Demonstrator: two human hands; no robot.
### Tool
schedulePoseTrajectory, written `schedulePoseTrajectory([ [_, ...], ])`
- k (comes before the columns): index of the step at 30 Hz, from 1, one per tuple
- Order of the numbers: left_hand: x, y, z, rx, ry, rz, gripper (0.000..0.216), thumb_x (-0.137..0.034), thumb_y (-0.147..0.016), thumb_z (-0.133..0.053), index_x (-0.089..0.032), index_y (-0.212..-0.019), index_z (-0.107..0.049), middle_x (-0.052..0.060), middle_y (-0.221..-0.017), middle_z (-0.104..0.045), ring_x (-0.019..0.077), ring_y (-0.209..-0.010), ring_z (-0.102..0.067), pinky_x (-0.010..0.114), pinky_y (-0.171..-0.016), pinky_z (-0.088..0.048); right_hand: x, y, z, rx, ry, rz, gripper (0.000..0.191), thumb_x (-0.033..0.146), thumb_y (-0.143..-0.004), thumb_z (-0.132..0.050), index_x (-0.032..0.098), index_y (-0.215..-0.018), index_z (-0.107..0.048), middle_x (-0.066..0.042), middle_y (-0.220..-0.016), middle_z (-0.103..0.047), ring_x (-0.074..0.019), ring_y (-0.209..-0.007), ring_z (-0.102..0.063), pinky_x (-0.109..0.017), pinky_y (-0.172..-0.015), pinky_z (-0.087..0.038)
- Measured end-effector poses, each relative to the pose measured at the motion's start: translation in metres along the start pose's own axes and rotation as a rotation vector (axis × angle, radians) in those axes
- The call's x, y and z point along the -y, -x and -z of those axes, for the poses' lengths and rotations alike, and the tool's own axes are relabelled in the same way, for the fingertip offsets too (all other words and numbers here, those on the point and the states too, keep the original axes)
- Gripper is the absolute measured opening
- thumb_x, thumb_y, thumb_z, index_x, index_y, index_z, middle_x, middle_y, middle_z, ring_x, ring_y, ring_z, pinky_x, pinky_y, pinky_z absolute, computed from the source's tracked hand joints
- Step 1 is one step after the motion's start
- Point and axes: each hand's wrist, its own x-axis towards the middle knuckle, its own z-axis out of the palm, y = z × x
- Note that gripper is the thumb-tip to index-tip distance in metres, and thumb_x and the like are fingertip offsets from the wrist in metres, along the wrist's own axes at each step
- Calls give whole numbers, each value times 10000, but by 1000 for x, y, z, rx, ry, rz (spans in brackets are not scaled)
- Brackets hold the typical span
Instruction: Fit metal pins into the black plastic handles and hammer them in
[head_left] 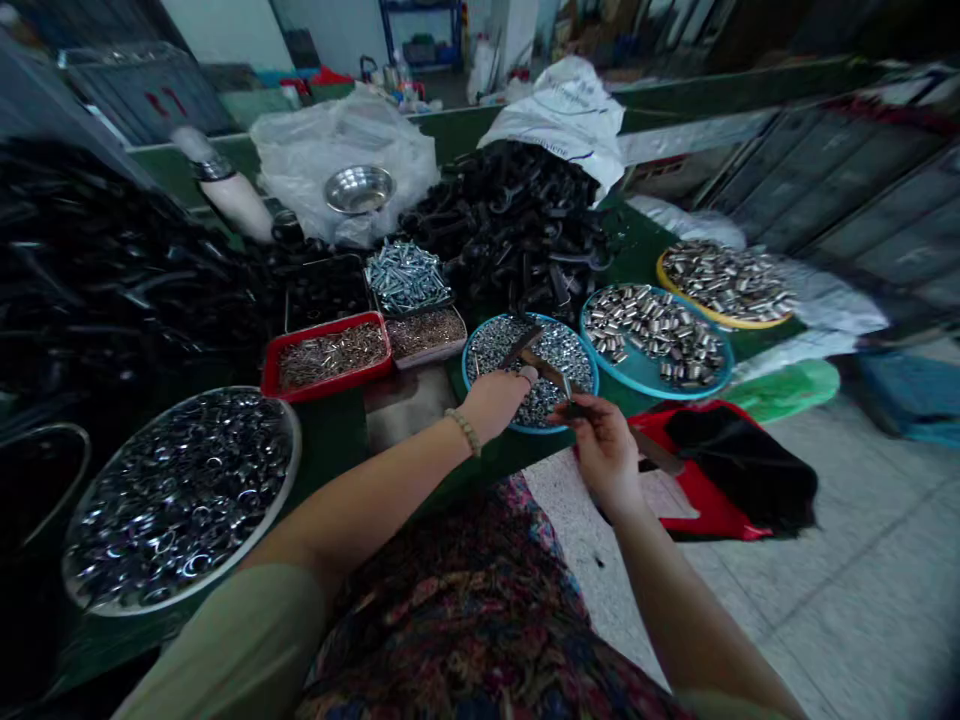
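Observation:
My left hand (499,400), with a beaded bracelet at the wrist, reaches over a round blue tray (592,385) of small metal nuts (495,345). Its fingers are closed near the nuts, and what they pinch is hidden. Just beyond the fingertips, a dark, curved piece (520,346) and a brown, flat piece (546,370) cross above the nuts. My right hand (606,450), at the tray's near right rim, is closed on a dark part (574,410) with a shiny metal end. A brownish strip (658,453) shows behind this hand, partly covered.
Silver sleeves fill a blue tray (724,385) and a yellow tray (661,275) on the right. A red tray (270,375) of pins, screws (407,277) and black parts (517,215) lie further back. Metal rings (187,500) fill the left basin. A red bag (712,490) is at right.

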Motion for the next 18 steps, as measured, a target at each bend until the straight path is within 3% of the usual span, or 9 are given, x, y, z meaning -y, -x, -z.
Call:
schedulePoseTrajectory([
  [4,-9,0,-3,15,-27,-70,173,-136,-929,-421,-130,-1079,-506,82,-876,-663,220,-856,-650,313,-704,-485,-3,4,8,15,-47,8,177,274,-915,-526,252,-1090,-518,-40,-991,-668,-154,-815,-696,-363,-803,-563],
  [10,-3,5,-1,94,-46,-213,113,-144,-919,-445,-131,-962,-549,102,-924,-666,231,-919,-623,339,-794,-475,-1,3,-6,104,-70,-27,183,314,-925,-507,253,-1098,-509,-37,-938,-687,-158,-824,-699,-358,-804,-564],
  [18,14,15,-3,70,159,-160,173,-109,-909,-425,-161,-1017,-550,91,-970,-652,221,-964,-602,355,-865,-459,7,3,-13,86,-112,-51,188,322,-910,-536,239,-1078,-512,-35,-947,-671,-147,-784,-694,-355,-798,-564],
])
